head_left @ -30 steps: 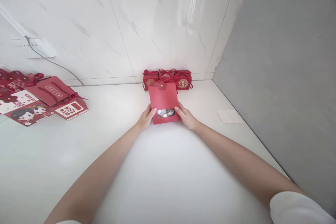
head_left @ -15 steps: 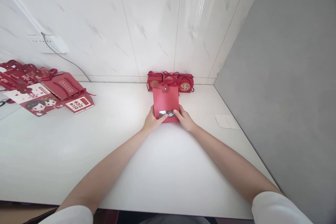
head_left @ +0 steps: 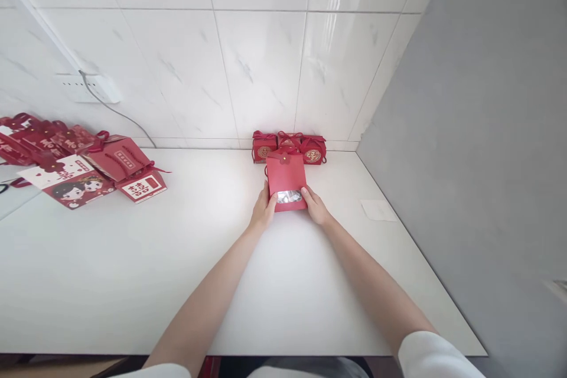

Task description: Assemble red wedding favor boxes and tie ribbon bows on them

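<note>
A flat red paper box with a clear window near its lower edge (head_left: 286, 180) stands on the white tabletop (head_left: 177, 266), held from both sides. The left hand (head_left: 264, 212) grips the box's left lower corner, the right hand (head_left: 313, 207) its right lower corner, with thumbs on the front by the window. Just behind the box, against the white tiled wall (head_left: 261, 71), sits a row of three small red ribbon-tied gift boxes (head_left: 312, 150). Well to the left of the box lies a heap of red printed cartons (head_left: 88, 165). To the right of the box, near the grey side panel (head_left: 478, 130), lies a white paper slip (head_left: 378, 210).
</note>
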The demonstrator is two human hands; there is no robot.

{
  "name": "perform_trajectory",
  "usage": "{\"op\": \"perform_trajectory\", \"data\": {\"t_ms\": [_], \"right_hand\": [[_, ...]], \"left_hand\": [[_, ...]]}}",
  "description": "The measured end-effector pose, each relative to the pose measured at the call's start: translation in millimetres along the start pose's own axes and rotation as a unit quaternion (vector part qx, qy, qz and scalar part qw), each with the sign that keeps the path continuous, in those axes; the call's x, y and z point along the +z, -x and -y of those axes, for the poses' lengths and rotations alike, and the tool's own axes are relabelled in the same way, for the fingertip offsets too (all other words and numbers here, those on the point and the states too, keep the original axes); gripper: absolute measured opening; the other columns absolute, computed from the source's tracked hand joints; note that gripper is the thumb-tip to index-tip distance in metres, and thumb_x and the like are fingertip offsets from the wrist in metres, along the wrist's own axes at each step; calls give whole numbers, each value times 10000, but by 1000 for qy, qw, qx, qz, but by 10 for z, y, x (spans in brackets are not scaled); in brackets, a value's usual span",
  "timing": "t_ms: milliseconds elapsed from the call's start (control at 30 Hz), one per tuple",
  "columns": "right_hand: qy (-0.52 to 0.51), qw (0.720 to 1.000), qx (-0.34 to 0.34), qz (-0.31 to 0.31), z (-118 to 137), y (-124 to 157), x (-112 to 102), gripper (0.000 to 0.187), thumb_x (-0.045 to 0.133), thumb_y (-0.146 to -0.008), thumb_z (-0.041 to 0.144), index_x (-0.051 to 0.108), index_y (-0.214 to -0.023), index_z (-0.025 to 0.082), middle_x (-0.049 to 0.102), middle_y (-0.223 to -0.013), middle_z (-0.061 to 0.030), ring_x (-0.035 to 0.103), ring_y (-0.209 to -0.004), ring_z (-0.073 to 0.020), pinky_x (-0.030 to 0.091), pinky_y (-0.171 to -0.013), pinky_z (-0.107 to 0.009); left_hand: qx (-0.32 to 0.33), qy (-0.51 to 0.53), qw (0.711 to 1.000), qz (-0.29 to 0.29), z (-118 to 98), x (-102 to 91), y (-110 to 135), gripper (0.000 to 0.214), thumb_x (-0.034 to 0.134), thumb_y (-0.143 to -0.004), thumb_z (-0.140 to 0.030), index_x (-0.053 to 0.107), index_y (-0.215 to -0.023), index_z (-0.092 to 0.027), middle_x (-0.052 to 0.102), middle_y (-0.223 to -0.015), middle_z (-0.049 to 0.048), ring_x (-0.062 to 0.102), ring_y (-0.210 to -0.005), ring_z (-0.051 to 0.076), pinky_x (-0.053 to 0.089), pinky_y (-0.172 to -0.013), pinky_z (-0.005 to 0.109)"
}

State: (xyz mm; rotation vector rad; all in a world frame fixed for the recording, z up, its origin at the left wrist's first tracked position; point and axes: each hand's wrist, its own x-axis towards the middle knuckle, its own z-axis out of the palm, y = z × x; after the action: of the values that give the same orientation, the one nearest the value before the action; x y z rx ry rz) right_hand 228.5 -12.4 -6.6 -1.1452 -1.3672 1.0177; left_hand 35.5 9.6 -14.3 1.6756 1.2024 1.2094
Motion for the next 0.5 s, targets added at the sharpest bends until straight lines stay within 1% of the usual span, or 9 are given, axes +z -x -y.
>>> {"op": "perform_trajectory", "data": {"t_ms": [100,167,200,300,367,433,500], "right_hand": [[-17,997,26,-76,36,-20,181,627,339,-958,658,619,-1325,234,651,-1347,-48,577,-1277,-256,404,-1116,-411],[1,990,36,-136,39,-14,311,640,325,-952,671,646,-1292,234,674,-1311,-54,593,-1250,-273,427,-1086,-421],[10,987,36,-155,38,-6,371,637,322,-951,672,641,-1299,244,674,-1311,-50,595,-1245,-276,433,-1077,-423],[7,984,29,-174,41,28,513,635,304,-962,658,588,-1363,256,646,-1354,-39,571,-1282,-263,425,-1089,-413],[-2,985,21,-172,58,53,563,637,276,-977,640,545,-1403,251,619,-1389,-36,543,-1318,-244,403,-1117,-411],[18,986,11,-165,90,88,562,631,266,-986,626,513,-1429,250,590,-1423,-35,508,-1352,-234,381,-1141,-421],[88,983,2,-161,135,152,494,625,249,-997,606,510,-1431,240,586,-1424,-51,500,-1357,-234,385,-1141,-428]], "left_hand": [[3,30,1000,-6,-40,-40,-10,609,452,-971,-510,385,-1517,-247,491,-1490,104,477,-1351,288,371,-1127,433],[12,60,998,-14,-47,-85,-8,632,468,-966,-521,357,-1529,-258,468,-1506,102,485,-1340,277,393,-1111,407],[16,67,998,-12,-41,-111,-7,627,475,-963,-525,366,-1523,-264,475,-1497,98,487,-1337,271,396,-1110,399],[18,48,999,-3,9,-182,-16,554,454,-966,-546,506,-1431,-248,563,-1394,104,493,-1325,271,378,-1125,415],[13,33,999,-4,51,-205,-38,529,436,-969,-557,566,-1367,-233,597,-1334,111,507,-1307,274,371,-1128,429],[9,26,1000,0,83,-205,-68,525,435,-967,-560,566,-1359,-236,597,-1323,111,516,-1297,275,374,-1125,436],[5,17,1000,9,97,-193,-99,527,439,-961,-568,565,-1355,-241,597,-1319,112,520,-1292,281,374,-1123,446]]}}
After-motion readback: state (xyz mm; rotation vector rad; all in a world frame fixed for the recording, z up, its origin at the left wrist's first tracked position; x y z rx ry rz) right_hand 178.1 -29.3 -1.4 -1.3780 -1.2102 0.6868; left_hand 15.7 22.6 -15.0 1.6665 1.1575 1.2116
